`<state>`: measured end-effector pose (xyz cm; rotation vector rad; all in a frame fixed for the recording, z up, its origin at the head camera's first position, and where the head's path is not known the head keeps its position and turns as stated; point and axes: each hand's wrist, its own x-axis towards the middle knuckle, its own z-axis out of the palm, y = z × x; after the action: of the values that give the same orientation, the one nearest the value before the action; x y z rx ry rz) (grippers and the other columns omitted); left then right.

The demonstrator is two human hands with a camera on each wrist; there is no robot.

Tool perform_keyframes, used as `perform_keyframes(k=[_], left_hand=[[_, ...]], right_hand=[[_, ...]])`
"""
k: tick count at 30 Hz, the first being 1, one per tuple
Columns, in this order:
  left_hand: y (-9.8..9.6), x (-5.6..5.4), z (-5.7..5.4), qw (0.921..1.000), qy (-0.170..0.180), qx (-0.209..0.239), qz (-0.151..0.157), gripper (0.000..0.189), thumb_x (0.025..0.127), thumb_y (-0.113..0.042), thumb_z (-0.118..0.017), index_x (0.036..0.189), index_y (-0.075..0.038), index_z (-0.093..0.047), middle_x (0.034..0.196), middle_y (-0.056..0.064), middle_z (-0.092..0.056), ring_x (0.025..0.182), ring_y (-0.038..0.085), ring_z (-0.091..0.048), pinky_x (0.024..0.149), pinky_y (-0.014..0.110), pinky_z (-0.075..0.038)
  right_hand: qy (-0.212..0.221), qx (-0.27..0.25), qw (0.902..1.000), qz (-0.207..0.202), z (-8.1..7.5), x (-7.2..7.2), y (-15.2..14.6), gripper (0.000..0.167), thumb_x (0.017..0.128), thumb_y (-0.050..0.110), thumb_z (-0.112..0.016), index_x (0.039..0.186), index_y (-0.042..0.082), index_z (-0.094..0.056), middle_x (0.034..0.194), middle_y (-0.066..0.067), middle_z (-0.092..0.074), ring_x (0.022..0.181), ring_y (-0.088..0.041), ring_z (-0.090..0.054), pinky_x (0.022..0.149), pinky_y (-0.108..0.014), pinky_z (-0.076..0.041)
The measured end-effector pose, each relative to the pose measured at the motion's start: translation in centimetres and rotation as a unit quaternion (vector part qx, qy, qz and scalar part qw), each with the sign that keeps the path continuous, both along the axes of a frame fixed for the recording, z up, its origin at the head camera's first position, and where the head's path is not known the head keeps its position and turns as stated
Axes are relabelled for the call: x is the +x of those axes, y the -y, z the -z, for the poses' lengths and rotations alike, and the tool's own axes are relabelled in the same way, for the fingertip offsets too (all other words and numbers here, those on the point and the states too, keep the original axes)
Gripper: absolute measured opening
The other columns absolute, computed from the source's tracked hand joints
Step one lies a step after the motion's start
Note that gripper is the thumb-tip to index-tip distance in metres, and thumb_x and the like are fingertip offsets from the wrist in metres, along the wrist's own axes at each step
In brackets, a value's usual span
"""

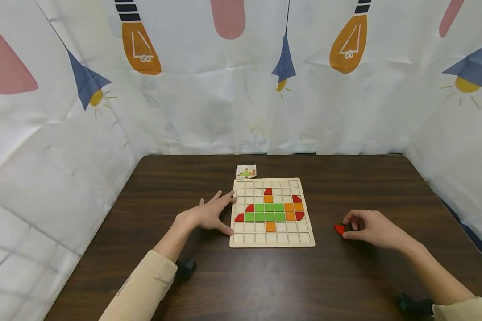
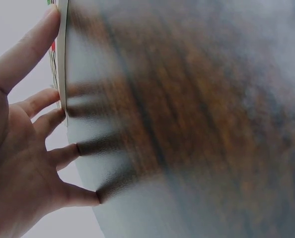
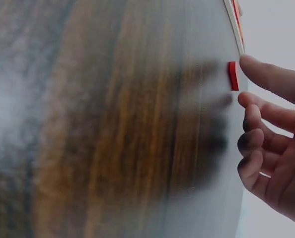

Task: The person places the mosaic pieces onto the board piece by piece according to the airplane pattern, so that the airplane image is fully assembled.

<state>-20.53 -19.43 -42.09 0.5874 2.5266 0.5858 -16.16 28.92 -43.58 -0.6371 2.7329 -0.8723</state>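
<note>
A pale square grid board [image 1: 249, 238] lies on the table with red, orange and green pieces set in its cells. Along its left edge, my left hand [image 1: 209, 215] spreads its fingers, the thumb and some fingertips touching the rim. In the left wrist view the board's thin edge [image 2: 62, 54] runs past the thumb and fingertips of that hand [image 2: 26, 153]. To the right of the board, a single red quarter-round piece [image 1: 339, 229] lies on the table. My right hand [image 1: 369, 228] is just beside it. In the right wrist view, thumb and index finger stand apart close to the red piece [image 3: 233, 76].
A small picture card [image 1: 246, 171] with a coloured grid pattern lies against the board's back edge. The dark wood table [image 1: 184, 178] ends at a white printed curtain [image 1: 225, 111] behind and at the sides.
</note>
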Motion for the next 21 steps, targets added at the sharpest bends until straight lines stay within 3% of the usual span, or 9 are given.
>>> perform_keyframes(k=[6, 12, 21], left_hand=[[0.2, 0.0, 0.0, 1.0000, 0.000, 0.004, 0.003, 0.098, 0.083, -0.041, -0.088, 0.161, -0.015, -0.034, 0.172, 0.006, -0.007, 0.156, 0.036, 0.003, 0.109, 0.080, 0.001], [0.3, 0.0, 0.0, 1.0000, 0.000, 0.005, 0.002, 0.098, 0.083, -0.041, -0.087, 0.161, -0.015, -0.034, 0.172, 0.006, -0.007, 0.156, 0.036, 0.003, 0.109, 0.080, 0.002], [0.2, 0.0, -0.1, 1.0000, 0.003, 0.003, 0.000, 0.099, 0.083, -0.042, -0.087, 0.162, -0.016, -0.033, 0.172, 0.005, -0.006, 0.156, 0.035, 0.003, 0.110, 0.078, 0.002]], right_hand=[[0.018, -0.019, 0.9995, -0.020, 0.4, -0.1, -0.1, 0.025, 0.088, 0.025, -0.084, 0.099, 0.011, -0.066, 0.076, 0.006, -0.055, 0.063, -0.006, -0.051, 0.059, -0.026, -0.043], [0.011, -0.025, 0.9990, -0.034, 0.4, -0.3, 0.5, 0.017, 0.091, 0.013, -0.079, 0.103, 0.011, -0.067, 0.078, 0.007, -0.058, 0.063, -0.006, -0.053, 0.059, -0.026, -0.046], [-0.007, -0.030, 0.9973, -0.067, 0.2, -0.5, 1.0, 0.019, 0.092, 0.002, -0.072, 0.110, 0.007, -0.067, 0.082, 0.008, -0.058, 0.061, -0.004, -0.050, 0.056, -0.025, -0.045]])
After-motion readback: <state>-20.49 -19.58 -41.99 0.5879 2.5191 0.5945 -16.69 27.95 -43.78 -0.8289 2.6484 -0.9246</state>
